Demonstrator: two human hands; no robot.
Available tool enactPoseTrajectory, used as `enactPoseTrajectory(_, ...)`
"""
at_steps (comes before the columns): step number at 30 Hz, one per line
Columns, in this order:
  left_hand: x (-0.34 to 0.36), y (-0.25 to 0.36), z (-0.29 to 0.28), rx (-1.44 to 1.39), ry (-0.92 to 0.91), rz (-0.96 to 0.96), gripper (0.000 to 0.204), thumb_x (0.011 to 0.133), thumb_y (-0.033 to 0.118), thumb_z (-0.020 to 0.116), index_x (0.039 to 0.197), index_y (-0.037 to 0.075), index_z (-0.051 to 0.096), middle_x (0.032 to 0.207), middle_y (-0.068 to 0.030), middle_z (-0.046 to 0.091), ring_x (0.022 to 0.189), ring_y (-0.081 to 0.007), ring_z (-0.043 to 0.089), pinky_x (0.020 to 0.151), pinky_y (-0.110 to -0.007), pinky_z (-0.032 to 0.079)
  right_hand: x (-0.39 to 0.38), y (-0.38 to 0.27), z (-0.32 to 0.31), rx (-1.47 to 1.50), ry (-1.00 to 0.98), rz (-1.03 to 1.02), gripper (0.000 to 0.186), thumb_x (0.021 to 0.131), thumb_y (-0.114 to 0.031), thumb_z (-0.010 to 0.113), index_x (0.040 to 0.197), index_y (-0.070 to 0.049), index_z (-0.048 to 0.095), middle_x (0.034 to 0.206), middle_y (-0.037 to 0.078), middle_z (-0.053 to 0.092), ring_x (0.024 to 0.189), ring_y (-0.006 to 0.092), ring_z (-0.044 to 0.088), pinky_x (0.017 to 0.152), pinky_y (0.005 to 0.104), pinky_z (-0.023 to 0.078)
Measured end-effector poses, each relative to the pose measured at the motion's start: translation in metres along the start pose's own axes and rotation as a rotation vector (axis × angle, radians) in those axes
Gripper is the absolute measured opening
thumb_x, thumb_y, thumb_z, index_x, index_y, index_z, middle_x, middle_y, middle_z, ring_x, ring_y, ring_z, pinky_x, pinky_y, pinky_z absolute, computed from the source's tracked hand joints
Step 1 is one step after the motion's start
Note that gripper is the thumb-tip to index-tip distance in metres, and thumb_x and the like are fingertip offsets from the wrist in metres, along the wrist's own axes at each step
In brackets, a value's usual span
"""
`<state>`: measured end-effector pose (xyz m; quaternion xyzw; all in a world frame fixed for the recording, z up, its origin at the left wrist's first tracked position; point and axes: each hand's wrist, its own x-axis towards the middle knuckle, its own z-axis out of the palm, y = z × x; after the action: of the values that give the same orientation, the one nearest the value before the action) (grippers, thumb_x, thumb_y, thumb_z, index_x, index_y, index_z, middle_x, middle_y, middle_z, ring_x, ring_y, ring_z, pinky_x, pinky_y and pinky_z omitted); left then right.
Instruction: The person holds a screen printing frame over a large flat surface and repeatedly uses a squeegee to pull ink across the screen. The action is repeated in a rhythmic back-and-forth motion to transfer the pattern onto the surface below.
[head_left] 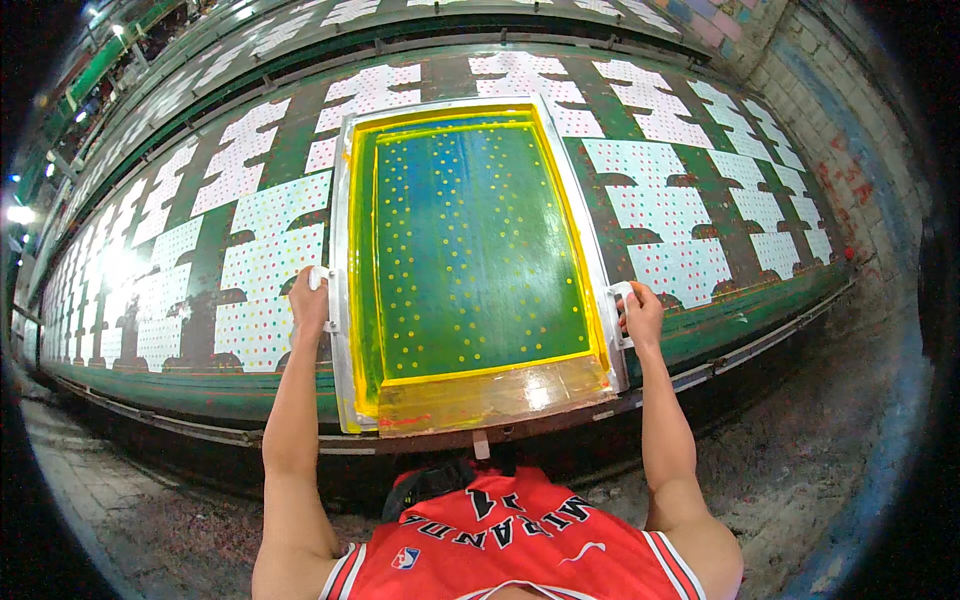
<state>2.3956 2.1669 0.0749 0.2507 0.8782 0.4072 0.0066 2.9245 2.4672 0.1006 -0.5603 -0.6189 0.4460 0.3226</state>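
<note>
A large screen printing frame (470, 250) lies in front of me over the long printing table, its mesh green and blue with rows of small yellowish dots. Yellow ink smears line the inner edges of its pale metal border. My left hand (310, 300) is closed around a white handle on the frame's left side. On the opposite side, my right hand (640, 312) grips a matching white handle (620, 290). Brown tape (500, 395) covers the near end of the mesh. Whatever fabric lies beneath the frame is hidden.
White dotted fabric pieces (270, 270) lie in rows on the green table (700, 322), left and right of the frame. A metal rail (720, 365) runs along the near edge. Another table with pieces stands beyond, and a block wall (850, 130) rises at right.
</note>
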Motion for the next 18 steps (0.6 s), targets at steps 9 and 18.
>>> enactPoseTrajectory(9,-0.004,-0.001,0.021,0.064,0.051,0.098,0.04,0.083,0.01,0.068,0.12,-0.004,0.065,0.104,-0.0245,0.071,0.096,-0.035,0.069,0.089,-0.041,0.052,0.011,0.008,-0.015,-0.017,-0.007,-0.004,0.029,0.1,-0.009,0.052,0.126,-0.002,0.062,0.081,0.008,0.069,0.049,0.0113,0.059,0.043,0.0288,0.047)
enactPoseTrajectory(18,-0.009,0.008,0.023,0.034,-0.002,0.056,0.042,0.084,0.007,0.067,0.124,-0.004,0.063,0.109,-0.0258,0.07,0.101,-0.035,0.07,0.088,-0.041,0.052,0.021,0.02,-0.021,-0.015,-0.04,-0.005,0.03,0.1,-0.01,0.053,0.128,-0.001,0.061,0.082,0.009,0.07,0.049,0.0119,0.06,0.043,0.0292,0.047)
